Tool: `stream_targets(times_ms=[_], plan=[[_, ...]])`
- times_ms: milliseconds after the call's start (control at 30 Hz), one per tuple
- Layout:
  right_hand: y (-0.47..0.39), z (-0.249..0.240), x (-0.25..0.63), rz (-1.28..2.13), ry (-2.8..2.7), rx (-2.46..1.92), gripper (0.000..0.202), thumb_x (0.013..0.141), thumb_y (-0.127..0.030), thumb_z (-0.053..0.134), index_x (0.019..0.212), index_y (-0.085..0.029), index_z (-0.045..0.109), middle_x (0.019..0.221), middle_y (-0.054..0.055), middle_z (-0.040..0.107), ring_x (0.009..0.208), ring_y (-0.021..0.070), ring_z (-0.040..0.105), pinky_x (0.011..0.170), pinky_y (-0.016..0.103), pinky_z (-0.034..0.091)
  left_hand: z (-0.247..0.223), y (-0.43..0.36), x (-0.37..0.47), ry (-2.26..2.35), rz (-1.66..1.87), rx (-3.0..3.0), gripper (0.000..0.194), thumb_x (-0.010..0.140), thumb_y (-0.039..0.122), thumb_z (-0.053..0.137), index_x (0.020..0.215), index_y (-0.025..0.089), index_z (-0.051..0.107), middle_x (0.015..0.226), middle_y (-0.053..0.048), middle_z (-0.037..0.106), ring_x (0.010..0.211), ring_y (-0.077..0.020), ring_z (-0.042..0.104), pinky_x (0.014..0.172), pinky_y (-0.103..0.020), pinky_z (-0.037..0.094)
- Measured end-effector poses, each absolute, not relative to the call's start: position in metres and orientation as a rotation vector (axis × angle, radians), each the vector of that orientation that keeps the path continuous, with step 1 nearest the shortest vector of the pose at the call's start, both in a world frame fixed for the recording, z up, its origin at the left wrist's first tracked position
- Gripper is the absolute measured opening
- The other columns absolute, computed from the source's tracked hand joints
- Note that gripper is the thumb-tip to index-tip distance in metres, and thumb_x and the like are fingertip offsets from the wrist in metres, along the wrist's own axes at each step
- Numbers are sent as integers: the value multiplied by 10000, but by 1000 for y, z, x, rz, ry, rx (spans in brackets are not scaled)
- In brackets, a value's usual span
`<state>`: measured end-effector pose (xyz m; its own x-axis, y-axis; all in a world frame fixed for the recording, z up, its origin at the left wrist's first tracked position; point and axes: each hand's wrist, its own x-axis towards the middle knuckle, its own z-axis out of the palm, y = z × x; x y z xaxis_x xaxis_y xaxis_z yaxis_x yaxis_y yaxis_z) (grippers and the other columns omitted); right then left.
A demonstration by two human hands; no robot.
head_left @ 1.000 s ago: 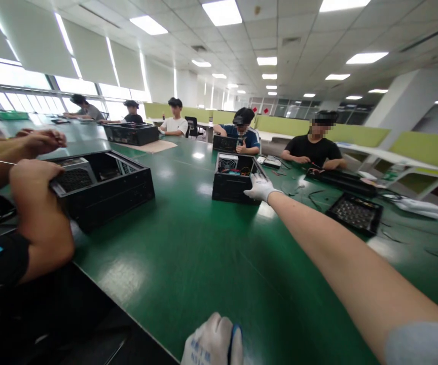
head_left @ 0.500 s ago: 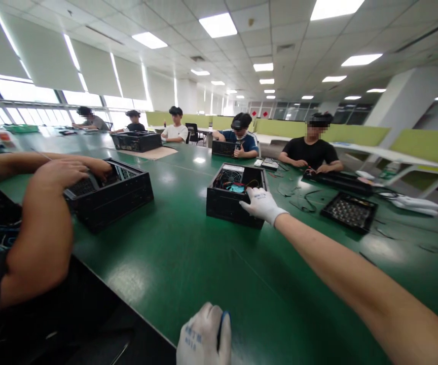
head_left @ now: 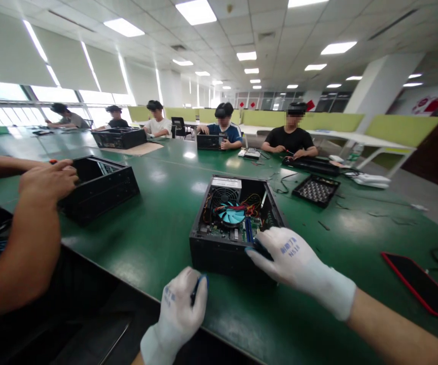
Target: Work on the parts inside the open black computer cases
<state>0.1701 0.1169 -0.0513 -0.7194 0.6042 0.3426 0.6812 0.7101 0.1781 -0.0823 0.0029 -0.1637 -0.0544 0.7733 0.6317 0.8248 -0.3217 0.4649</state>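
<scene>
A black computer case point(head_left: 222, 256) lies open side up on the green table, showing a light-blue fan point(head_left: 231, 215), coloured wires and a circuit board inside. My right hand point(head_left: 291, 256), in a white glove, grips the near right edge of the case, with the thumb on its front wall. Below and left of the case is my left hand point(head_left: 183, 299), also gloved, with its fingers curled at the table's edge. What it holds, if anything, is hidden.
At the left, another person's hands work at a second black case point(head_left: 105, 190). A black tray of small parts point(head_left: 316, 190) lies at the right, near cables. A red-edged black panel point(head_left: 422, 284) is nearer. Several people sit across the table point(head_left: 158, 177).
The case has come nearer along the table with my right hand on it. My left hand has risen in view, and the view has shifted to the right.
</scene>
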Motion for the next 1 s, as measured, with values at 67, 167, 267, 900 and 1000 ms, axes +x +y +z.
stream_targets(times_ms=[67,167,267,900,1000], plan=[[96,-50,184,-398,-2666,-984,428,1038,-535,487,907,-182,691,798,85,700,725,227,636,698,351,384,-129,-5,-74,-1686,-1329,-2219,212,1028,222,478,832,218,560,745,-5,570,660,-162,581,626,-295,433],[70,-46,197,-355,-2697,-926,407,1030,-523,501,855,-200,677,751,70,686,670,215,614,658,354,367,-79,-8,-60,-1550,-1278,-2266,195,1010,244,515,823,218,564,763,-12,572,672,-170,562,624,-316,395],[49,-44,207,-303,-2718,-831,366,1014,-501,535,814,-217,653,728,49,677,624,195,582,626,354,355,-50,-3,-48,-1541,-1117,-2349,230,1031,298,511,823,218,569,777,-11,580,667,-169,559,618,-320,385],[108,-38,183,-324,-3081,-932,891,903,-574,698,1545,-4,458,1340,269,660,1167,387,658,974,480,506,-48,-36,-28,-1389,-564,-2661,133,1032,233,496,914,246,557,875,-20,640,739,-219,600,624,-353,423],[119,-45,162,-341,-3198,-992,887,861,-608,730,1491,-20,520,1233,237,706,1099,372,680,913,451,517,-46,-36,-27,-1450,-568,-2680,164,1045,245,467,901,250,547,863,-19,633,743,-223,604,638,-356,427]])
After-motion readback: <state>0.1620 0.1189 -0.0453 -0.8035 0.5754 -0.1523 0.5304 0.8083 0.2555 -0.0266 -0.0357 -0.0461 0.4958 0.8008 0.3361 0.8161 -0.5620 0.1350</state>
